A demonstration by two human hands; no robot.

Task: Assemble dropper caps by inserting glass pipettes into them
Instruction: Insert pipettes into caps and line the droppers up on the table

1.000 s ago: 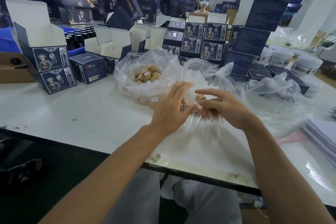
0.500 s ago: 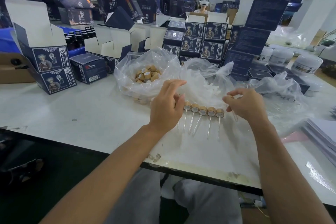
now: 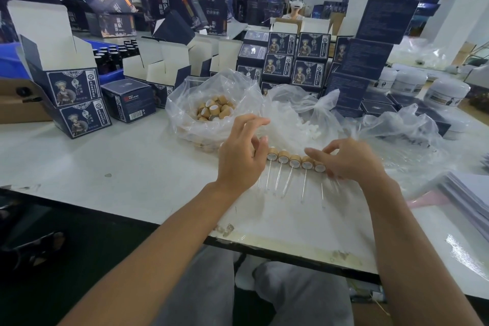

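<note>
We see a cap row [image 3: 295, 160] mid-frame, pipettes [image 3: 288, 180] pointing down-frame | left hand [image 3: 242, 156] loose, empty | right hand [image 3: 349, 160] nearer, fingers on the end cap, clasp unclear.

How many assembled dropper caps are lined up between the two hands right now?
5 in a row on the table: first beside the left hand, then second, third, fourth, fifth against the right hand. More may be hidden under either hand.

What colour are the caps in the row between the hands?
Light tan, wood-like, with white insides; row of caps, head view.
</note>
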